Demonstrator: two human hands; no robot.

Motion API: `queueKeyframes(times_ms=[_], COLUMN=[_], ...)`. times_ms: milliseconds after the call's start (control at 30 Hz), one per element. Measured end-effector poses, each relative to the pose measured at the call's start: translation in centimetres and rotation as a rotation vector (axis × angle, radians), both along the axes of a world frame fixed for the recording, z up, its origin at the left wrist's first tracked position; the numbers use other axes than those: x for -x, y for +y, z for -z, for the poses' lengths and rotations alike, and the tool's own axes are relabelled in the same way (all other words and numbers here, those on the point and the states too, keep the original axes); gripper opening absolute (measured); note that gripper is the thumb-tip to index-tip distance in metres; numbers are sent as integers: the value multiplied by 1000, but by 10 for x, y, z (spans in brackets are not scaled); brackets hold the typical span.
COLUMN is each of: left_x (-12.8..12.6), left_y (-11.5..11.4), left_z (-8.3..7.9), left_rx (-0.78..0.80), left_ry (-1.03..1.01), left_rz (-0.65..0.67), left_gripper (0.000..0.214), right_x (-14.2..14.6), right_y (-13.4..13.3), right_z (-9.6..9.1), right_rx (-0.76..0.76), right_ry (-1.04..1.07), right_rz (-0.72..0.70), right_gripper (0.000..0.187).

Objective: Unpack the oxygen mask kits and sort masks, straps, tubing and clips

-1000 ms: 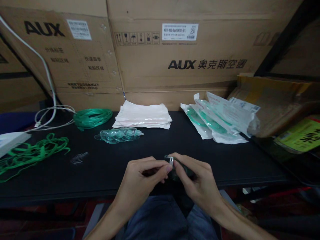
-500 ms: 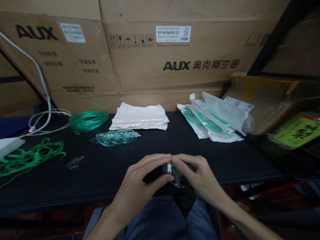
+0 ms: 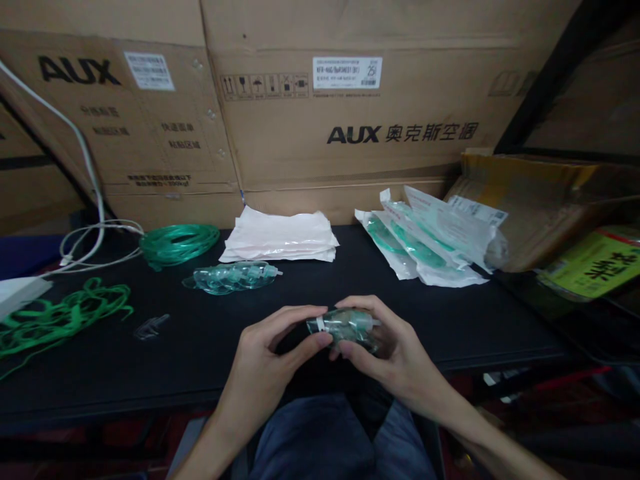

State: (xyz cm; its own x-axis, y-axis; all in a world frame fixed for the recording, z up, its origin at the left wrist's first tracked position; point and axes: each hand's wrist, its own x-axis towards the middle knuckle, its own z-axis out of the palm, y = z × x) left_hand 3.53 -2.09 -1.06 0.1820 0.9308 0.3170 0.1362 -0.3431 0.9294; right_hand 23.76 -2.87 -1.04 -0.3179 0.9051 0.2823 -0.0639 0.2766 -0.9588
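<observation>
A clear green-tinted oxygen mask (image 3: pixel 350 323) with a pale connector is held between both hands above the table's front edge. My left hand (image 3: pixel 277 347) pinches its left end, by a small metal nose strip (image 3: pixel 321 324), between thumb and fingers. Around the right side of the mask, my right hand (image 3: pixel 393 343) is closed, thumb below and fingers above and behind. Beyond the hands, a row of nested masks (image 3: pixel 235 277) lies on the black table. Small clear plastic pieces (image 3: pixel 151 327) rest to the left.
Green elastic straps (image 3: pixel 75 313) and coiled green tubing (image 3: pixel 179 243) lie at left, near a white cable (image 3: pixel 90 167). White packets (image 3: pixel 280 233) are stacked at the back. Packaged masks (image 3: pixel 425 240) lie right of them, beside a carton (image 3: pixel 540 200). Large cardboard boxes (image 3: pixel 280 147) stand behind.
The mask has been turned and lifted a little, so its connector now shows. My right hand has shifted from its top to around its right side; my left still pinches the strip end.
</observation>
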Motion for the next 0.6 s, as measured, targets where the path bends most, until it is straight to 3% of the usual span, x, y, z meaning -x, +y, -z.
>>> queueKeyframes(times_ms=[300,600], left_x=[1,1], left_y=[-1,-4], left_z=[3,1], left_rx=[31,-202], left_ry=[6,207], left_rz=[-5,-37], left_gripper=[26,30], right_x=[3,3], right_y=[-1,-1], right_z=[-4,-6], right_rx=[-57,-60], right_ry=[-59,-172], right_rz=[116,178], right_gripper=[27,15])
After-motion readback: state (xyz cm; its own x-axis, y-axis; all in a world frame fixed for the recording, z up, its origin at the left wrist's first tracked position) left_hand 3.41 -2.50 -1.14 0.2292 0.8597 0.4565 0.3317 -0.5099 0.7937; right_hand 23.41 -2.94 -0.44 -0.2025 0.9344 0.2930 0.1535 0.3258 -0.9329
